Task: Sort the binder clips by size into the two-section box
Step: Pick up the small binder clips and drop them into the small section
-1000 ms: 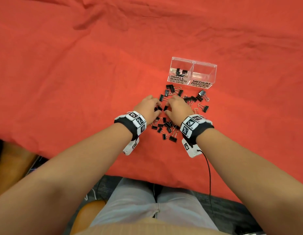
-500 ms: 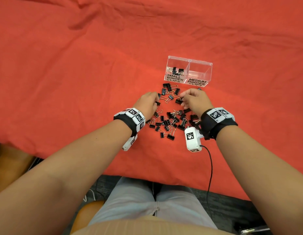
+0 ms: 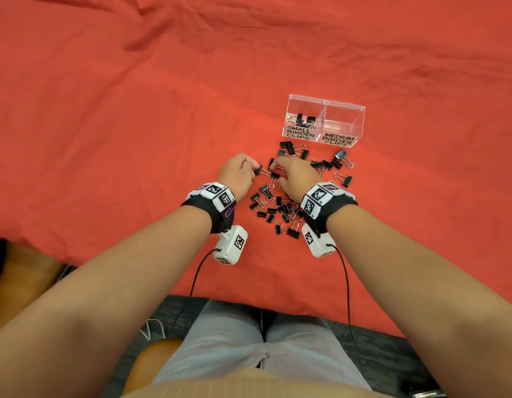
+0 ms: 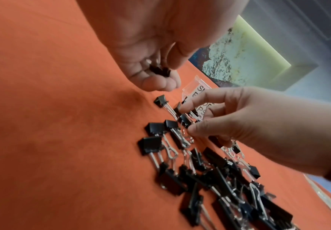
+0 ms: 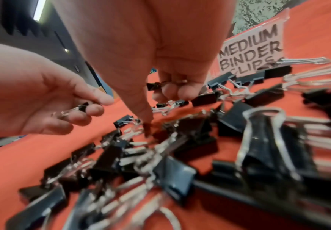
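— Where seen from the head view: item one, clear two-section box (image 3: 323, 120), standing on red cloth (image 3: 105, 139), labelled SMALL BINDER CLIPS at left section, MEDIUM BINDER CLIPS at right.
— Contents?
— Few small black clips (image 3: 303, 120) in left section; right section showing none. Loose pile of black binder clips (image 3: 280, 208) just in front of box, between both wrists.
— Hands?
— Left hand (image 3: 238, 175) at pile's left edge, fingers curled. Right hand (image 3: 299, 176) over pile's middle, fingers reaching down among clips.
— As for left wrist view?
— Left hand (image 4: 150, 51) curled round a small clip (image 4: 160, 70), dark body tucked against fingers. Right hand (image 4: 245, 123) lowered to pile (image 4: 209, 171), thumb and fingers closing on one clip (image 4: 184, 120) lying on cloth (image 4: 52, 124).
— Right wrist view?
— Right hand (image 5: 160, 51) with clip wire and a small black body held under curled fingers, forefinger pointing down to cloth. Left hand (image 5: 42, 96) gripping small clip (image 5: 81, 107), silver handles showing. MEDIUM label (image 5: 253, 49) behind, larger clips (image 5: 269, 155) blurred in foreground.
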